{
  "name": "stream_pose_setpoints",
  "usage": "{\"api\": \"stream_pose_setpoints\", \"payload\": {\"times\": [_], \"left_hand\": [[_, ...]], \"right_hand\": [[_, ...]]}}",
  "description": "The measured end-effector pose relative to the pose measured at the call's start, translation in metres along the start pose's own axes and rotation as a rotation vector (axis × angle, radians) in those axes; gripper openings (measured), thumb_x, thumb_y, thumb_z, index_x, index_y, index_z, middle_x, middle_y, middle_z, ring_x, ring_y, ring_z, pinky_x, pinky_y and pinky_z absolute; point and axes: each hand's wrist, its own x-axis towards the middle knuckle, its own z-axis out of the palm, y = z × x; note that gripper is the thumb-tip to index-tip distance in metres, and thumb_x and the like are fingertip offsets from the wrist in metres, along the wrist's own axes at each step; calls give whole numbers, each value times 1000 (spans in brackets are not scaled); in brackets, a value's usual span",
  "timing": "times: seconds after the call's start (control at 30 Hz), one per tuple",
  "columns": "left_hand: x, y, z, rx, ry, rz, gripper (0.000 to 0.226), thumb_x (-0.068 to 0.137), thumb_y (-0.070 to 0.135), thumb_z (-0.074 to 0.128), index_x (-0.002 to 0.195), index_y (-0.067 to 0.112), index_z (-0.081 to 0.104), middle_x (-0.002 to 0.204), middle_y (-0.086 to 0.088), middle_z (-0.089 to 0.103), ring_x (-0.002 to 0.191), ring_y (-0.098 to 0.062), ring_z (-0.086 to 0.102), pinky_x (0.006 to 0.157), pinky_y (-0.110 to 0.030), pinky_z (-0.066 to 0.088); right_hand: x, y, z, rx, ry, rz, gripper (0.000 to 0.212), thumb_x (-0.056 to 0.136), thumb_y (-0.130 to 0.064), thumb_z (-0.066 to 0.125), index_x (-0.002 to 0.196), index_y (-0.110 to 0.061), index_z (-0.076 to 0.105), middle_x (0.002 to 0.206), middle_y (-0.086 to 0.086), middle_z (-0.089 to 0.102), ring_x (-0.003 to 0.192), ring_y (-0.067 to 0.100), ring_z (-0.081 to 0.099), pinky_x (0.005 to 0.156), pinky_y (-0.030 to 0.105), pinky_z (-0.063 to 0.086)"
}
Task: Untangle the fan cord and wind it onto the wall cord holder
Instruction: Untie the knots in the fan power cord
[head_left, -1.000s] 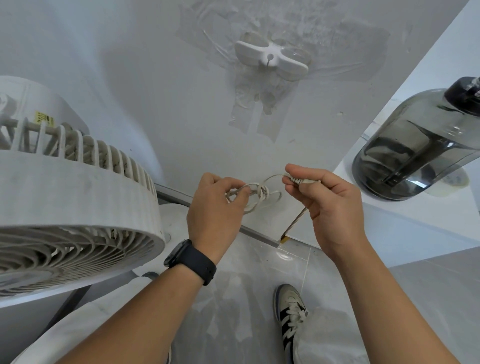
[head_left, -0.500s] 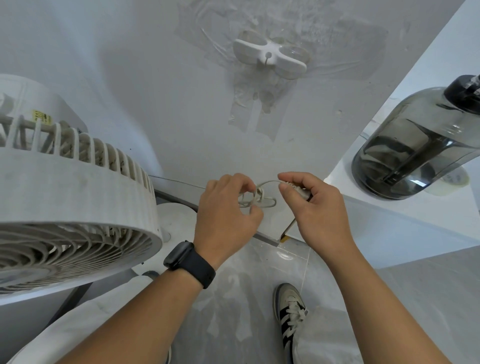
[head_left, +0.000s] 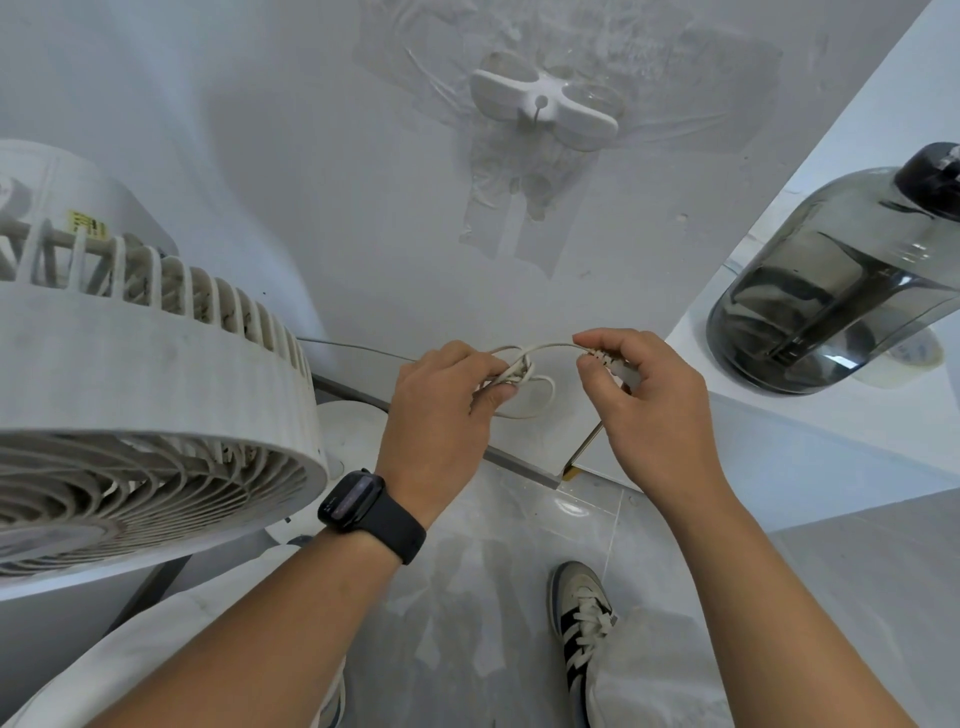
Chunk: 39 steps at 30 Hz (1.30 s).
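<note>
Cord (head_left: 524, 379) knotted btwn my hands, low in front of wall. My left hand (head_left: 441, 410) pinches the tangle; right hand (head_left: 649, 405) grips plug end. Cord holder (head_left: 543, 101) above on wall, bare. Fan (head_left: 145, 405) at left.

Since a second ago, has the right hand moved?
Yes. The right hand, pinching the cord, came left toward the left hand, judged against the holder.
</note>
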Motion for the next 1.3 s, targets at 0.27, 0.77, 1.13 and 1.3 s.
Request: {"api": "stream_pose_setpoints", "payload": {"times": [0.27, 0.77, 1.13, 1.3], "left_hand": [[-5, -2, -2, -114, -86, 14, 26, 105, 23, 45, 116, 24, 67, 97, 13, 76, 90, -15, 71, 82, -47, 57], [-5, 9, -6, -183, -91, -112, 3, 103, 22, 60, 102, 25, 60, 87, 12, 73, 77, -11, 63, 67, -29, 48], [-11, 11, -4, 9, -4, 49, 4, 105, 24, 54, 103, 26, 55, 84, 12, 67, 77, -13, 57, 79, -39, 48], [-11, 11, -3, -36, 18, 23, 6, 101, 27, 58, 99, 25, 63, 82, 17, 61, 80, -9, 52, 80, -37, 46]], "right_hand": [[2, 5, 3, -120, 48, -84, 14, 100, -21, 65, 107, -29, 74, 103, -15, 67, 108, 17, 57, 90, 18, 42], [0, 0, 12, -84, 43, -190, 15, 100, -17, 65, 106, -29, 71, 99, -18, 62, 103, 17, 56, 87, 10, 39], [1, -1, 10, -69, -170, -152, 14, 101, -24, 64, 106, -33, 74, 98, -20, 63, 102, 8, 53, 84, 11, 38], [-2, 1, 15, -87, -298, -153, 14, 100, -24, 66, 103, -32, 76, 94, -15, 63, 98, 7, 58, 81, 20, 39]]}}
